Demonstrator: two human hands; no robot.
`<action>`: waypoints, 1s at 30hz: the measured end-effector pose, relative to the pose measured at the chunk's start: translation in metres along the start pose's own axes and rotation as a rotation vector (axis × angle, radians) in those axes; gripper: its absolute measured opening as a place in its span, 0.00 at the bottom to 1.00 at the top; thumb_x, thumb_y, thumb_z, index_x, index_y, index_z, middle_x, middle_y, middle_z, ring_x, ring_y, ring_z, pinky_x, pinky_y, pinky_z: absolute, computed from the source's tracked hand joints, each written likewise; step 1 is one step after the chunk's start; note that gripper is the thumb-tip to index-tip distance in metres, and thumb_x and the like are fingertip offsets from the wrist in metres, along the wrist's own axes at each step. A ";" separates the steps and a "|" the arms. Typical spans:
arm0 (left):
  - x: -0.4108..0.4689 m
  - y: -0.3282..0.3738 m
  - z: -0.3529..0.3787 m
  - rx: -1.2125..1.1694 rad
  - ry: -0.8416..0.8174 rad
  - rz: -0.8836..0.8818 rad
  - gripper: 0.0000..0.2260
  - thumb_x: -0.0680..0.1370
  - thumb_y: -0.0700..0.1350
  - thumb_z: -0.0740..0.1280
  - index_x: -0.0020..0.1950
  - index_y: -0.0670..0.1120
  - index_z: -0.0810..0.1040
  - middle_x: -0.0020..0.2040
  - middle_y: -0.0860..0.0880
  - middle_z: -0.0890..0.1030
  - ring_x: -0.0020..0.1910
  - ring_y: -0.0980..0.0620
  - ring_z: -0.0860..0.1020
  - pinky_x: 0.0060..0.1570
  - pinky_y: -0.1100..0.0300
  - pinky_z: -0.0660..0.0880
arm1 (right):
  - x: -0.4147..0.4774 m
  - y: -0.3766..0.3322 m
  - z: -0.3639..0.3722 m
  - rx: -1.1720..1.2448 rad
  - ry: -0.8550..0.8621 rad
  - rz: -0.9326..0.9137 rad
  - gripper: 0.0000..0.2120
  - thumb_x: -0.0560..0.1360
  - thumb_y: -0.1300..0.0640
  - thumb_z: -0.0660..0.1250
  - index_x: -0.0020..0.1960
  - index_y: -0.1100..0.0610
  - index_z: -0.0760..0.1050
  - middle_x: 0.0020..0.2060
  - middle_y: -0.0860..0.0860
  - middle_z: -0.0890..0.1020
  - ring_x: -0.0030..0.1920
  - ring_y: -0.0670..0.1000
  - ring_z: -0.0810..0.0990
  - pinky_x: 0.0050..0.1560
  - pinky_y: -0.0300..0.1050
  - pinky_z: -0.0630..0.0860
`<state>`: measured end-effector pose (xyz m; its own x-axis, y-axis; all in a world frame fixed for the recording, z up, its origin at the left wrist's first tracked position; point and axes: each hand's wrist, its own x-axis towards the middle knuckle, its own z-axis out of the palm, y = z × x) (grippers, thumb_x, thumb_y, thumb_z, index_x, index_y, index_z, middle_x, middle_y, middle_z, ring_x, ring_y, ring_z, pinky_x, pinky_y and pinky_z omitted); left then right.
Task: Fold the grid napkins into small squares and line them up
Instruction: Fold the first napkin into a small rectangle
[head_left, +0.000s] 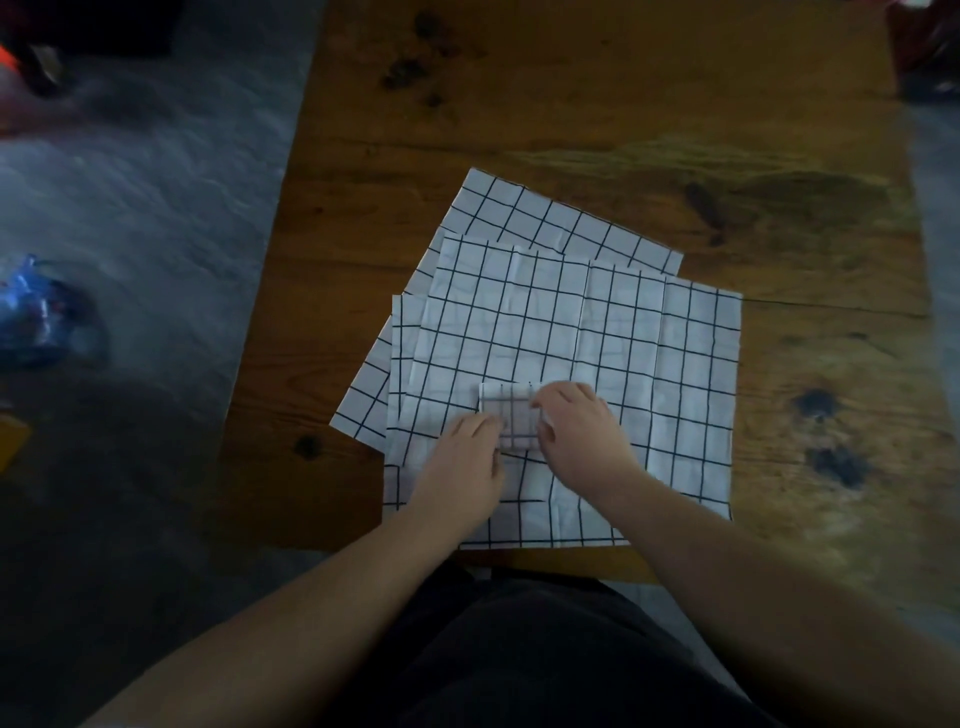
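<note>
One folded napkin square (508, 422); at least three flat napkins (597, 332); left hand (467, 460), right hand (582, 434); one table (623, 104).

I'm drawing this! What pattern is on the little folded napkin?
The small folded cloth napkin: white with dark grid lines; head view.

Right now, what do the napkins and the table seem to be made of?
The napkins: likely thin woven cotton, matte; they show creases and fold lines. The table: wood, probably lightly varnished; grain, dark knots and a soft sheen show.
</note>
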<state>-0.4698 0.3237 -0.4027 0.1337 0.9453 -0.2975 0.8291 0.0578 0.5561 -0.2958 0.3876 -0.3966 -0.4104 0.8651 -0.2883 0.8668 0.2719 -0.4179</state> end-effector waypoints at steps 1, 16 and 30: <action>0.007 0.005 -0.001 -0.081 0.014 -0.077 0.20 0.81 0.43 0.63 0.74 0.47 0.69 0.69 0.49 0.71 0.67 0.52 0.70 0.67 0.55 0.71 | 0.011 0.000 -0.004 0.018 -0.015 -0.010 0.15 0.80 0.57 0.62 0.67 0.52 0.74 0.64 0.48 0.75 0.66 0.52 0.70 0.68 0.51 0.69; 0.042 0.003 -0.009 -0.295 -0.041 -0.406 0.17 0.81 0.43 0.65 0.70 0.51 0.70 0.65 0.50 0.73 0.54 0.52 0.76 0.53 0.51 0.79 | 0.068 0.004 -0.004 -0.088 -0.346 0.235 0.16 0.74 0.56 0.70 0.59 0.51 0.69 0.50 0.51 0.78 0.49 0.55 0.78 0.44 0.49 0.77; 0.008 -0.019 -0.028 -0.574 0.085 -0.443 0.18 0.81 0.44 0.67 0.70 0.51 0.70 0.60 0.54 0.74 0.58 0.55 0.74 0.55 0.59 0.74 | 0.020 -0.036 -0.028 0.354 -0.245 0.334 0.06 0.79 0.56 0.66 0.52 0.58 0.77 0.44 0.55 0.79 0.41 0.52 0.75 0.41 0.46 0.72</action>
<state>-0.4995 0.3388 -0.3937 -0.2101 0.8144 -0.5409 0.3774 0.5779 0.7236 -0.3276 0.4074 -0.3630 -0.2198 0.7451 -0.6297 0.8302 -0.1961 -0.5219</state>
